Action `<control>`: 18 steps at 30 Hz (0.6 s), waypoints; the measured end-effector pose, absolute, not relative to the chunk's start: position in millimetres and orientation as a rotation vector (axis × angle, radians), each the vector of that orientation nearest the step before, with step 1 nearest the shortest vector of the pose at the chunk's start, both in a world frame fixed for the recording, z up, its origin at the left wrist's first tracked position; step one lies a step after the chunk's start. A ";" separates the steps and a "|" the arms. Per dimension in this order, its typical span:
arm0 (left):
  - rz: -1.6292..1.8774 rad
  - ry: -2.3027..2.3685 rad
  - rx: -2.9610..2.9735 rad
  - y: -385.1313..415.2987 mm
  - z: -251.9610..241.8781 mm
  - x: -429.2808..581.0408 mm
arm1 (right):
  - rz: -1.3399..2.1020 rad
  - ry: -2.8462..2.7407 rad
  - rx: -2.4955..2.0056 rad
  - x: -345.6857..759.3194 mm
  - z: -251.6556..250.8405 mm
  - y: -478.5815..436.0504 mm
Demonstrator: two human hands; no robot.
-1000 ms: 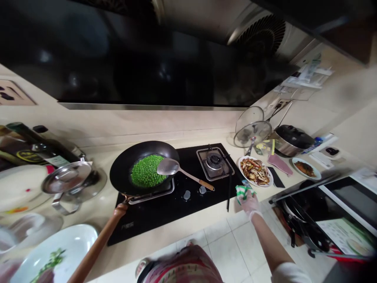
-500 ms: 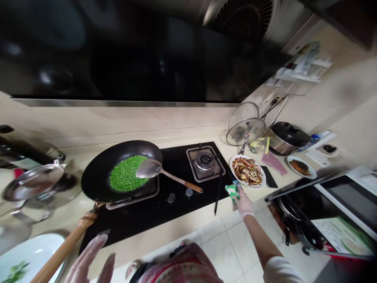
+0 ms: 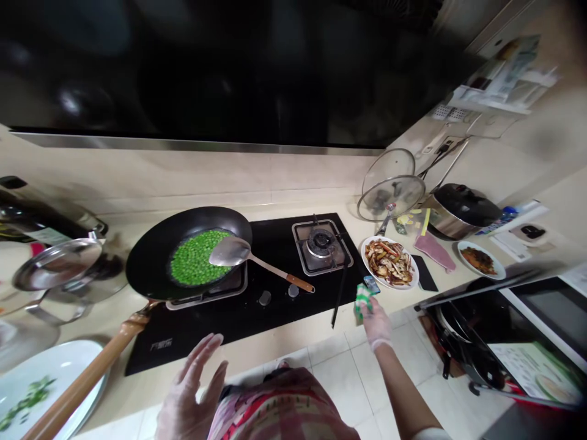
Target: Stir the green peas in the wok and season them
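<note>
My right hand (image 3: 376,322), in a clear plastic glove, grips a crumpled green-and-white cloth (image 3: 362,300) over the counter's front edge. Just beyond the cloth lies a small bluish packet (image 3: 371,284), too small to make out. Gloved too, my left hand (image 3: 192,391) hovers in front of the hob with fingers spread and nothing in it. Green peas (image 3: 195,260) fill the bottom of a black wok (image 3: 151,250) on the left burner. A metal spatula (image 3: 232,252) rests with its blade over the peas and its wooden-ended handle across the black hob (image 3: 202,327).
Chopsticks (image 3: 339,299) lie by the right burner (image 3: 320,243). Right of the hob are a plate of sliced food (image 3: 389,263), a dark phone-like slab (image 3: 425,274), a pink cloth (image 3: 435,252), glass lids (image 3: 389,198) and a lidded pot (image 3: 452,217). The wok's wooden handle (image 3: 87,376) crosses a white plate (image 3: 76,354).
My left hand has come further into view, moving right and up. My right hand, still holding the cloth, has drawn slightly away from the bluish packet. The camera view has shifted a little.
</note>
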State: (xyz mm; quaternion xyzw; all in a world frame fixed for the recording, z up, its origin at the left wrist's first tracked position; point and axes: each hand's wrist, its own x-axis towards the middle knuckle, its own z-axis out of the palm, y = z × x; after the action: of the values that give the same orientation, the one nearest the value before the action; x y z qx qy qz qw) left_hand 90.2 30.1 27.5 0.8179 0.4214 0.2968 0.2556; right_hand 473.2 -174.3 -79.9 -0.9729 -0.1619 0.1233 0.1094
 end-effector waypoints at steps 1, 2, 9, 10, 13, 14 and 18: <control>0.809 1.132 2.231 29.0 27.1 90.7 | 0.393 -0.514 -2.867 470.7 -80.7 -171.9; 0.806 1.121 2.238 27.7 27.3 90.7 | 0.420 -0.562 -2.861 468.3 -82.0 -169.8; 0.745 1.082 2.290 28.7 20.3 73.6 | 0.321 -0.351 -2.606 481.4 -87.8 -160.8; 0.739 1.079 2.304 29.6 18.4 70.3 | 0.298 -0.331 -2.571 483.8 -87.2 -158.1; 0.771 1.074 2.344 30.9 17.7 62.8 | 0.295 -0.446 -2.515 483.0 -88.3 -150.7; 0.789 1.074 2.362 31.0 19.2 61.2 | 0.283 -0.490 -2.510 481.0 -90.8 -150.0; 0.851 1.046 2.439 30.7 27.4 55.0 | 0.271 -0.472 -2.499 475.9 -111.3 -157.1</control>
State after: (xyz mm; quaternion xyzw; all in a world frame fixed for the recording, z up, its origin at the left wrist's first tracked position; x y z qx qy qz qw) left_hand 55.0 30.7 27.4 0.8614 0.3694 0.3007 0.1764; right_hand 475.9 -157.1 -111.3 -0.9357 -0.1769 0.1016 0.2878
